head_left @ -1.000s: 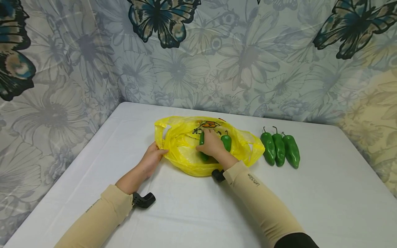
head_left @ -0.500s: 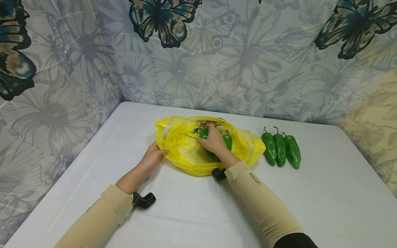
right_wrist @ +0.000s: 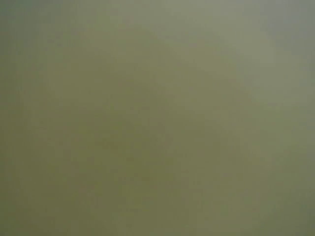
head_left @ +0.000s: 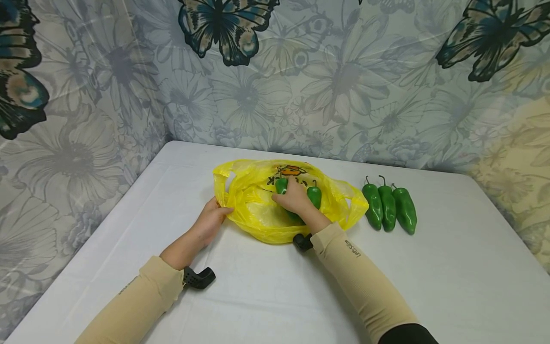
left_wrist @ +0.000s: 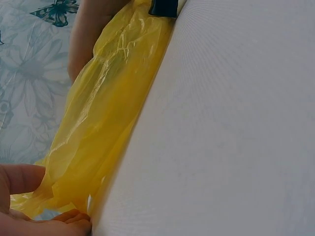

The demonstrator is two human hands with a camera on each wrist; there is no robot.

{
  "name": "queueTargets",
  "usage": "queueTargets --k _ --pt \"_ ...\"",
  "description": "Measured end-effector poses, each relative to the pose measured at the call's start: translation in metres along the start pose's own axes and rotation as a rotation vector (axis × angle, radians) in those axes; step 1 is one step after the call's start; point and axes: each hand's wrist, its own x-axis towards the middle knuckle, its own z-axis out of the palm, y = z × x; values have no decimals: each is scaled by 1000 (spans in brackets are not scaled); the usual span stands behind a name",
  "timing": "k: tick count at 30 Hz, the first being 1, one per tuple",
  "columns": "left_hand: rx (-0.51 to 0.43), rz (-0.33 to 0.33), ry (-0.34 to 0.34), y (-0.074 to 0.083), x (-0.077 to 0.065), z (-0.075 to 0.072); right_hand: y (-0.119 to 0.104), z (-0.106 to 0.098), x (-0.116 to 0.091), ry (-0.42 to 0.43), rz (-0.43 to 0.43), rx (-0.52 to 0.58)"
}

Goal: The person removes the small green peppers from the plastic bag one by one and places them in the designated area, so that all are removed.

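Note:
A yellow plastic bag (head_left: 262, 234) lies on the table with its mouth spread wide. At its left end my left hand (head_left: 209, 220) pinches the edge, thumb on top; the left wrist view shows thumb and fingers (left_wrist: 74, 221) around the crumpled film. My right hand (head_left: 296, 198) reaches inside the bag and grips a green pepper (head_left: 281, 185), thumb on one side and fingers on the other, hiding its middle. Another green pepper (head_left: 314, 195) sits in the bag just right of that hand. The right wrist view is only a yellowish blur.
Three green peppers, the nearest to the bag (head_left: 372, 205), another (head_left: 387, 208) and the outermost (head_left: 404, 210), lie side by side on the white table (head_left: 258, 296), stems toward the back. A patterned cloth wall (head_left: 275, 95) with butterflies stands behind the table.
Inside the bag the right hand laid the green pepper over beside the other one; its fingers spread, then drew in again. The left hand has stayed at the bag's edge.

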Motion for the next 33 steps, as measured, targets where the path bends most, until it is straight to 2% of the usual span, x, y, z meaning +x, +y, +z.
queueTargets --k 7,21,25,33 --pt "-3 0 -5 0 -1 -1 -4 1 -3 -36 8 40" --pt "11 -3 -3 0 -1 -1 -6 -2 -2 -47 52 138" --pt "-1 2 -1 0 -1 0 -7 -7 -3 -54 52 168" --pt "-6 10 -9 0 0 0 -10 -27 -10 -67 52 306"
